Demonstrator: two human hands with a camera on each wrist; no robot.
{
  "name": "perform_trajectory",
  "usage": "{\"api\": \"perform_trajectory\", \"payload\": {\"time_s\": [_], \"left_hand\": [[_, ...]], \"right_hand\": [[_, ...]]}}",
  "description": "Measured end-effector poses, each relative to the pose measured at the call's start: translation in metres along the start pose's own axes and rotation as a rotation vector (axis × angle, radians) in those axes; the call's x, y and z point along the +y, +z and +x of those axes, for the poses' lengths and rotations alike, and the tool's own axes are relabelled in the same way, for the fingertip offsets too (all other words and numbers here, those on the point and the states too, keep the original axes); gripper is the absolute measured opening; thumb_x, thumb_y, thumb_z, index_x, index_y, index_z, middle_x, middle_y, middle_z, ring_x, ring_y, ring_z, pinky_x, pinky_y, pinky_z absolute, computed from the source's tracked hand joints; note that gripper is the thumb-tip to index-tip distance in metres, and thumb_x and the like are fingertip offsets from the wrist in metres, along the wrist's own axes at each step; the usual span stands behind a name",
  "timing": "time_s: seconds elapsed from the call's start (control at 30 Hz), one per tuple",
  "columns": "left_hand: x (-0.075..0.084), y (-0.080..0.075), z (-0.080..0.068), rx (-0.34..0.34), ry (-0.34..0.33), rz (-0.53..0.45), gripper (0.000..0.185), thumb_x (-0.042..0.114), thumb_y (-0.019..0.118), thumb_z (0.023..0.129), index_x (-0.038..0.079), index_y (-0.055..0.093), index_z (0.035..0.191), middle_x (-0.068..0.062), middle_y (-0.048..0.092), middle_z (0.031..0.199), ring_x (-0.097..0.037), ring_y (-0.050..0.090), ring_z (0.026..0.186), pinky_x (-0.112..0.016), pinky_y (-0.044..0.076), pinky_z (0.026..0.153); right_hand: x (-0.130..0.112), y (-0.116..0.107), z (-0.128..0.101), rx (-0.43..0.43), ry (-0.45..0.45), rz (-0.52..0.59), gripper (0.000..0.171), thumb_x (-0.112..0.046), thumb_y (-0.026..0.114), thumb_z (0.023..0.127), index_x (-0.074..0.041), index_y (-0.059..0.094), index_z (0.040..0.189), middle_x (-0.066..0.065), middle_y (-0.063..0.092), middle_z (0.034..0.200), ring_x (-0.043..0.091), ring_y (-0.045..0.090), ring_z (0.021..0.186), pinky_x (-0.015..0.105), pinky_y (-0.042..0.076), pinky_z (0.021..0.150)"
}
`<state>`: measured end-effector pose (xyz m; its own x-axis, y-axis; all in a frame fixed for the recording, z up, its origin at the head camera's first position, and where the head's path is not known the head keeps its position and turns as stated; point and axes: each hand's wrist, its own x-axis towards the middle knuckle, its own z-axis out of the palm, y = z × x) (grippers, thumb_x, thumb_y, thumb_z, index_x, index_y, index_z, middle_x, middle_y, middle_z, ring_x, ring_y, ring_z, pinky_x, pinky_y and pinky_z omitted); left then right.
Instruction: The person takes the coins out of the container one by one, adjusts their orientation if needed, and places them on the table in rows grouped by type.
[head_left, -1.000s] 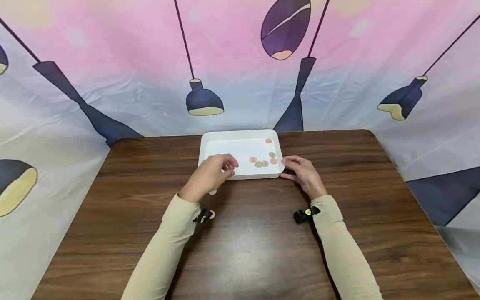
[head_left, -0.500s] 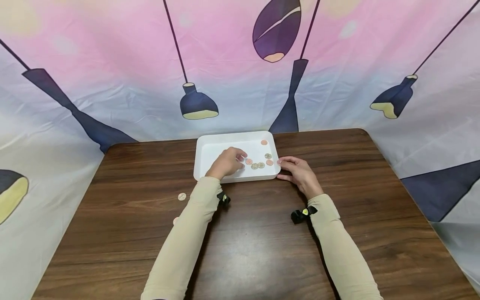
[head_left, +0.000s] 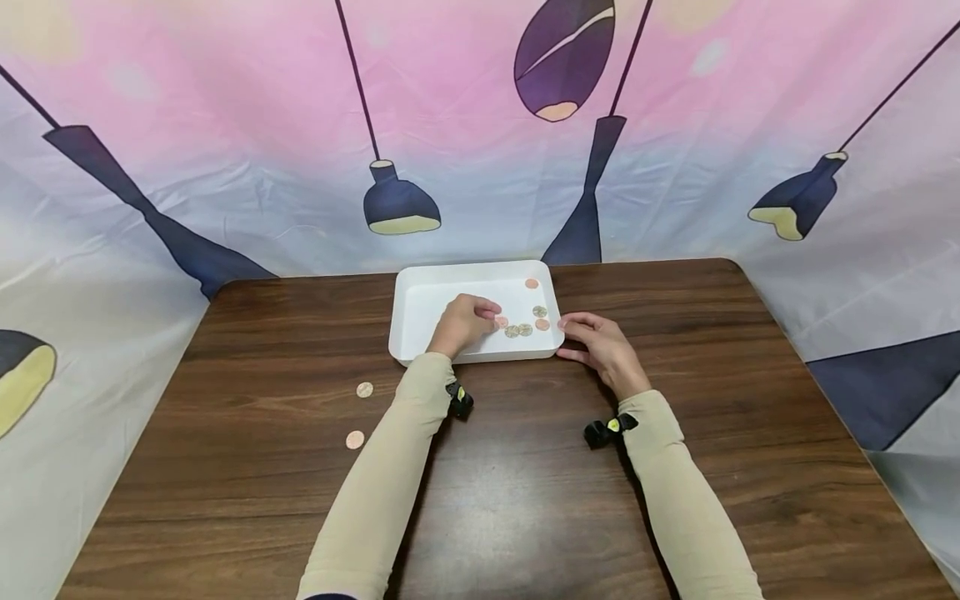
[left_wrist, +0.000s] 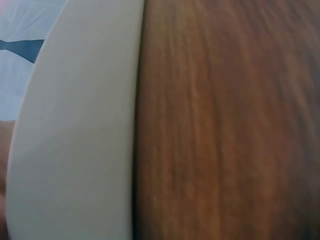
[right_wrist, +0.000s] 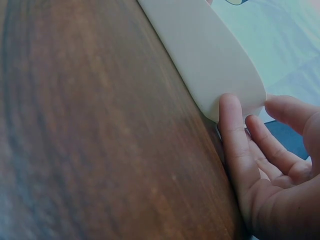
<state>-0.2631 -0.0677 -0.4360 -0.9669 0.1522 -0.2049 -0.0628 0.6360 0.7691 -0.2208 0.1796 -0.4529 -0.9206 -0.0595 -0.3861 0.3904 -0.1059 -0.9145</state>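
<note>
White tray (head_left: 420, 304), right hand (head_left: 604, 347) gripping its corner, left hand (head_left: 460, 325) at coins (head_left: 526, 330) inside, left grip unclear

Flat round copper-pink coins (head_left: 542, 325) and round silvery coins (head_left: 526, 330) are dotting the plain white rectangular tray (head_left: 418, 304). The brown wooden table (head_left: 495, 508) is showing dark streaked grain. Long cloth sleeves (head_left: 397, 467) are showing plain beige. The pink-to-pale-blue fabric backdrop (head_left: 472, 133) is bearing navy lamp shapes (head_left: 402, 200) with yellow openings (head_left: 405, 225).

Dark brown wood-grain tabletop (head_left: 225, 475), rounded far corners, soft light glare (head_left: 491, 500) near front. Behind: wrinkled fabric backdrop (head_left: 277, 108), pink into pale blue, printed navy lamps (head_left: 401, 198).
</note>
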Motion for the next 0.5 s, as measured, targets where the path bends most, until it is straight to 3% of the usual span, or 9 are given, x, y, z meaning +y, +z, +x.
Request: {"api": "perform_trajectory", "payload": {"time_s": [0.17, 0.37, 0.5], "left_hand": [[-0.0049, -0.0005, -0.0009, 0.035, 0.001, 0.05, 0.022, 0.016, 0.078, 0.097, 0.014, 0.08, 0.119, -0.002, 0.073, 0.103, -0.019, 0.061, 0.094, -0.036, 0.048, 0.087], [-0.0008, 0.0042, 0.0004, 0.019, 0.038, 0.131, 0.018, 0.022, 0.077, 0.098, 0.02, 0.08, 0.116, 0.003, 0.069, 0.099, -0.017, 0.058, 0.086, -0.034, 0.045, 0.076], [0.0008, 0.0065, 0.0006, 0.032, 0.022, 0.184, 0.015, 0.023, 0.076, 0.099, 0.022, 0.08, 0.113, 0.004, 0.066, 0.097, -0.016, 0.056, 0.082, -0.034, 0.044, 0.074]], "right_hand": [[0.0, 0.0025, 0.0014, -0.022, 0.002, 0.005, 0.035, -0.013, 0.064, 0.106, 0.003, 0.058, 0.137, 0.009, 0.056, 0.129, 0.018, 0.062, 0.107, 0.032, 0.063, 0.086], [0.0005, -0.0024, 0.0009, -0.011, 0.008, -0.003, 0.038, -0.015, 0.064, 0.107, 0.002, 0.056, 0.14, 0.011, 0.055, 0.131, 0.017, 0.062, 0.109, 0.029, 0.063, 0.085], [0.0, -0.0028, 0.0012, -0.027, 0.007, 0.004, 0.04, -0.014, 0.064, 0.106, 0.004, 0.055, 0.14, 0.01, 0.055, 0.13, 0.017, 0.062, 0.108, 0.03, 0.062, 0.087]]}}
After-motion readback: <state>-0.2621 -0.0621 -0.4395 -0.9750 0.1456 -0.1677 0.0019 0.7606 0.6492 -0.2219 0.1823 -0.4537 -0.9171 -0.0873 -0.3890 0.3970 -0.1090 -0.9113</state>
